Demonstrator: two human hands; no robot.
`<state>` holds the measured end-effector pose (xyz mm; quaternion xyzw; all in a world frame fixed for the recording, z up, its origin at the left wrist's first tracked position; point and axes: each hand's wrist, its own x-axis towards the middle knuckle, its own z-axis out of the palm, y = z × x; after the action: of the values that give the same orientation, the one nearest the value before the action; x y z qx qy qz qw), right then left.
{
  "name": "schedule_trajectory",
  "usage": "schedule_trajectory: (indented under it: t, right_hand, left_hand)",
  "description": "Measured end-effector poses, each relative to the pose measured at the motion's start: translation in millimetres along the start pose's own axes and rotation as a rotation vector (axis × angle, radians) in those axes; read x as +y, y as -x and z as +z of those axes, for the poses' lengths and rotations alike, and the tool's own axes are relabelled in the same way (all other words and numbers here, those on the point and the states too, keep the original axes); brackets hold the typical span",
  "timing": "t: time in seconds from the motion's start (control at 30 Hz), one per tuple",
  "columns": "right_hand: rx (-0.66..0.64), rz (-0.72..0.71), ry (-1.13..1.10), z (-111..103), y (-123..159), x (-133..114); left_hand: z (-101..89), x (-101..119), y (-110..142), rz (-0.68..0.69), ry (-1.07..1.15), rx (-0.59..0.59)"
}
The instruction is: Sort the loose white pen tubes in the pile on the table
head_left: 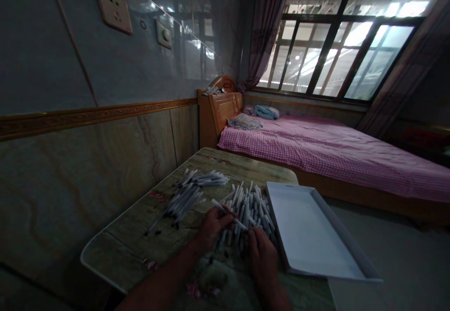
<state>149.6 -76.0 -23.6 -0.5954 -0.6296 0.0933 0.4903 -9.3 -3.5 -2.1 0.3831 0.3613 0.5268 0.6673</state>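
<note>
Thin white plastic sticks, possibly pen barrels, lie in a loose heap (248, 212) on a wood-patterned table (123, 240). A second, smaller heap of white sticks (184, 199) lies to its left, and a tidier bunch (211, 178) lies farther back. My left hand (213, 229) pinches one white stick (225, 211) at the heap's near edge. Right beside it, my right hand (263, 257) rests against the heap, its fingers among the sticks; whether it grips any is hidden. A shallow white tray (309, 231) lies just right of my right hand.
The tray's right side extends past the table edge over a pale floor (404, 264). Small pink scraps (193, 290) and dark bits lie on the table. A tiled wall (87, 170) runs along the left, and a bed with a pink checked sheet (333, 154) stands beyond.
</note>
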Motion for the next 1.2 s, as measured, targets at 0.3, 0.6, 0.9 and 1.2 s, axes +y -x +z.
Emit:
schedule_trajectory:
  t: [0.3,0.6,0.9,1.2]
  right_hand:
    - [0.011,-0.030,-0.057,-3.9,-2.2,2.1]
    - [0.000,0.041,-0.019,-4.8,-3.0,0.5]
    - [0.001,0.064,-0.023,-4.9,-3.4,-0.5]
    - [-0.022,0.060,-0.025,-5.7,-3.9,-1.1]
  left_hand:
    - [0.6,-2.4,-1.1,0.021,-0.022,0.043]
    - [1.3,1.2,-0.2,0.027,-0.027,0.040]
    - [1.7,1.1,-0.1,0.017,-0.017,0.042]
    - [3.0,3.2,0.7,0.002,-0.022,0.060]
